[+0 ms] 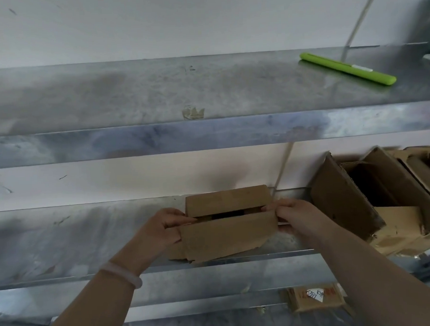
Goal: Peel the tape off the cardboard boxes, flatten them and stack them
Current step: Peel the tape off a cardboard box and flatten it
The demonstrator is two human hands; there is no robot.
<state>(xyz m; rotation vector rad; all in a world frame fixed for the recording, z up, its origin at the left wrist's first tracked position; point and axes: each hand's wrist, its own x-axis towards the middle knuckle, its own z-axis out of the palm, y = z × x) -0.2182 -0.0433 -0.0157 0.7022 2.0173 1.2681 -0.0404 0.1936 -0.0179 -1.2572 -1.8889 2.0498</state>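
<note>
Small brown cardboard box (230,223) on grey metal shelf (76,233); left hand (162,230) and right hand (294,217) clamped on its ends, top flaps parted.

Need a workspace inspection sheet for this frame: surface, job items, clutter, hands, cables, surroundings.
Surface: grey metal middle shelf, smudged, with the box being worked on resting on it.
Job's things: small brown cardboard box on that shelf, top flaps slightly apart; open brown cardboard boxes leaning at the right; flat labelled cardboard piece on a lower level.
Clutter: green bar-shaped plastic tool and crumpled tape scrap on the upper metal shelf.
Grippers (hands): left hand grips the small box's left end; right hand pinches its right end.
Cables: nothing seen.
Surroundings: white wall; pale slanted rod behind the shelves.
</note>
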